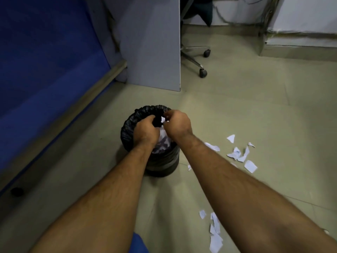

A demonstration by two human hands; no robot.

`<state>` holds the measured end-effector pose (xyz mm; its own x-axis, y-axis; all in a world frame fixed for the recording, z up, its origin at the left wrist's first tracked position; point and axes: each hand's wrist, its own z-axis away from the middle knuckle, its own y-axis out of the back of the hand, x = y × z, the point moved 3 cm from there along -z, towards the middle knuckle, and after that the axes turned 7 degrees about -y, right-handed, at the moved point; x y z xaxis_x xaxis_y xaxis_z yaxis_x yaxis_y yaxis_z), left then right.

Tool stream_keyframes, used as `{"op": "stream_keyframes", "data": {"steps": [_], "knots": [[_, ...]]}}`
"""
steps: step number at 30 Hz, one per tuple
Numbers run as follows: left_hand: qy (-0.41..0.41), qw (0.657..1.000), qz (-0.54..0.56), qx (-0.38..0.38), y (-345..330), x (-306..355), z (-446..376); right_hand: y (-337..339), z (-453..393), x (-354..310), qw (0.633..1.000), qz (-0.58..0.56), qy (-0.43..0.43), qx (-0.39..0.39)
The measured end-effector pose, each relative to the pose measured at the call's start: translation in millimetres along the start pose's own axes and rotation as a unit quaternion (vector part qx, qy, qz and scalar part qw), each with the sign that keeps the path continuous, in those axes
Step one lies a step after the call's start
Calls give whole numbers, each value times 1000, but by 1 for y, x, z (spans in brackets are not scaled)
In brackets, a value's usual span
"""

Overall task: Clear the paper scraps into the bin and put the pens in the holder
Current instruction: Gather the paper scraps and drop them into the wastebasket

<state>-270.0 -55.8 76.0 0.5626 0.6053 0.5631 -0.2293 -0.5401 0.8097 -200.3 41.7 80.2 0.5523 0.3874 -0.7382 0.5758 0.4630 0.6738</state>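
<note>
At the frame's centre both hands hover over the black-lined bin, which stands on the floor. The left hand and right hand each curl round white paper scraps. More torn paper pieces lie at right and lower right.

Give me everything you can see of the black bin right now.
The small round black bin stands upright on the beige tiled floor, lined with a glossy black plastic bag rolled over its rim. White paper scraps show inside. The left hand and right hand hover over its mouth, fingers curled; more torn paper pieces lie to its right.
</note>
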Motion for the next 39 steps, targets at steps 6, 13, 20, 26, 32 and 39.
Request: {"op": "stream_keyframes", "data": {"steps": [6,13,20,26,32,39], "knots": [[-48,999,-14,-13,-9,25,-1,33,7,23,987,-97,-67,109],[-201,977,-6,-69,-70,103,31,78,41,111,930,-179,-188,261],[-314,906,-51,-280,-204,99,166,55,150,294,908,-114,-324,239],[-392,837,-136,-356,-271,33,287,24,229,388,923,55,-283,255],[-444,808,-174,-346,-298,3,316,-13,264,416,898,127,-329,263],[-427,868,-149,-204,-319,29,280,-12,223,407,940,-102,-196,260]]}}
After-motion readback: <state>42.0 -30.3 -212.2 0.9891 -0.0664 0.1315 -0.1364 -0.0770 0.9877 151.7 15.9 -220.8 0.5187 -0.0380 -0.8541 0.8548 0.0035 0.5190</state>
